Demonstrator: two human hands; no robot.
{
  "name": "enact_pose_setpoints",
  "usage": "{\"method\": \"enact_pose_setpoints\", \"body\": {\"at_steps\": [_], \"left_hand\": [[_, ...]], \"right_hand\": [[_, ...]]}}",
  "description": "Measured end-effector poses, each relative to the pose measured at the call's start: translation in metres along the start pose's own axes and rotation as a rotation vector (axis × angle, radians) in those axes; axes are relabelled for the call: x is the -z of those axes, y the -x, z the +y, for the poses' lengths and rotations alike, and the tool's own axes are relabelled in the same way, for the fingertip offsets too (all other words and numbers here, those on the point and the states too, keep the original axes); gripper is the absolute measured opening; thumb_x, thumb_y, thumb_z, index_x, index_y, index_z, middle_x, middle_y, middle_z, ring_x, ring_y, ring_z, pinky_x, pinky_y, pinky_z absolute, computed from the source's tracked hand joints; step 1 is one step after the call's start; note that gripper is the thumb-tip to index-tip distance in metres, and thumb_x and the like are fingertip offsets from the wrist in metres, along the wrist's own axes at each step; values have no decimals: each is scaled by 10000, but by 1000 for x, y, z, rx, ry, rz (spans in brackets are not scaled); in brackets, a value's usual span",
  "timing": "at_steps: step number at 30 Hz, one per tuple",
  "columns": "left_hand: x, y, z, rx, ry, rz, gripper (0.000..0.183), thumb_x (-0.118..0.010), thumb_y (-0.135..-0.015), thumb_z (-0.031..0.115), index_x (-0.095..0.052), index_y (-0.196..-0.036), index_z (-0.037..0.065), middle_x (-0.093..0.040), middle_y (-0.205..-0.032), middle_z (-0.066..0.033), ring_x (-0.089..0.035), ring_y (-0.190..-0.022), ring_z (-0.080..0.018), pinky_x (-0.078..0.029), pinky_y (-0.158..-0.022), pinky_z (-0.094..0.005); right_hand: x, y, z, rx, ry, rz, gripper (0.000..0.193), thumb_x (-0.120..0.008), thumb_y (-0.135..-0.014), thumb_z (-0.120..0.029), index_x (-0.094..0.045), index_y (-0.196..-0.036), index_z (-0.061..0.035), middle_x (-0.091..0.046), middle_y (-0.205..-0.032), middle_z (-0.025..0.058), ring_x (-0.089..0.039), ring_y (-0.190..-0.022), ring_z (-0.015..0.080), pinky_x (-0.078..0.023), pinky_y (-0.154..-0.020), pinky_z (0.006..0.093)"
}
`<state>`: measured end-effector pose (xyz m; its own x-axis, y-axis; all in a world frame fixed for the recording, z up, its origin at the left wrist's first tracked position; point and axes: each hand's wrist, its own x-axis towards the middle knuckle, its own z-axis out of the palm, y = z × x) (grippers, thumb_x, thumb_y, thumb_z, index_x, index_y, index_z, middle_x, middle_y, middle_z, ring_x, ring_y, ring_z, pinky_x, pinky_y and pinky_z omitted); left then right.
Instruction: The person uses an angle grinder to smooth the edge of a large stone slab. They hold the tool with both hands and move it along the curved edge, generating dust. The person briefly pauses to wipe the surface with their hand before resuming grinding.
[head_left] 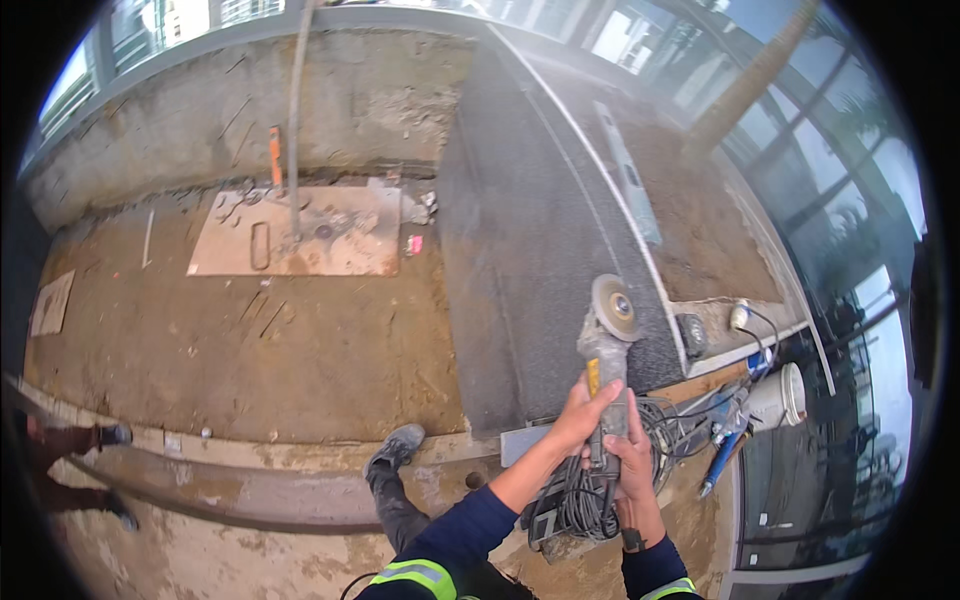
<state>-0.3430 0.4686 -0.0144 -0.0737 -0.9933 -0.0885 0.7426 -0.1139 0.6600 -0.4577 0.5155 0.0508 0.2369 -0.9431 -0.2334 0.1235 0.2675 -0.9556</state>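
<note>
An angle grinder (606,350), grey and dusty with a round cutting disc (616,307) at its far end, is held in front of me over the dark stone slab. Around its body, near the yellow label, my left hand (582,412) is closed. Lower down, my right hand (633,450) wraps the rear of the body from the right. A coiled grey cable (590,508) lies just below and beside my hands. Beneath the disc stretches the dark granite-like slab (530,240), with a pale line running along it. Whether the disc touches the slab I cannot tell.
A wooden board (350,230) with a pole standing on it lies in the dirt at the left. A white bucket (775,396), a blue-handled tool (722,462) and cables sit at the right. A long level (630,175) rests beyond the slab. Another person's legs (75,465) show far left.
</note>
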Motion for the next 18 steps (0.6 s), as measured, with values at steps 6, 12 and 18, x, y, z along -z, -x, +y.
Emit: {"method": "enact_pose_setpoints", "body": {"at_steps": [6,12,18], "left_hand": [[5,-5,1,-16,3,4,607,-657,-1006,407,-433,-1407,11,-638,-1045,-119,-657,-779,-153,-563,-618,-298],[7,3,0,6,19,-20,685,-672,-989,448,-397,-1440,13,-623,-1070,-126,-643,-792,-139,-549,-618,-289],[9,10,-7,-78,15,1,700,-671,-987,436,-382,-1458,7,-601,-1143,-143,-623,-932,-162,-554,-759,-320]], "right_hand": [[-1,-8,-4,-11,-17,1,962,-654,-861,35,-126,-1660,-52,-671,-1090,137,-686,-727,191,-592,-632,326],[-7,2,-1,-18,-26,21,973,-651,-834,-15,-132,-1657,-47,-680,-1052,159,-688,-717,210,-606,-613,321],[-15,7,4,21,14,-8,986,-650,-816,-58,-134,-1656,-44,-672,-1049,188,-682,-711,238,-596,-594,330]]}}
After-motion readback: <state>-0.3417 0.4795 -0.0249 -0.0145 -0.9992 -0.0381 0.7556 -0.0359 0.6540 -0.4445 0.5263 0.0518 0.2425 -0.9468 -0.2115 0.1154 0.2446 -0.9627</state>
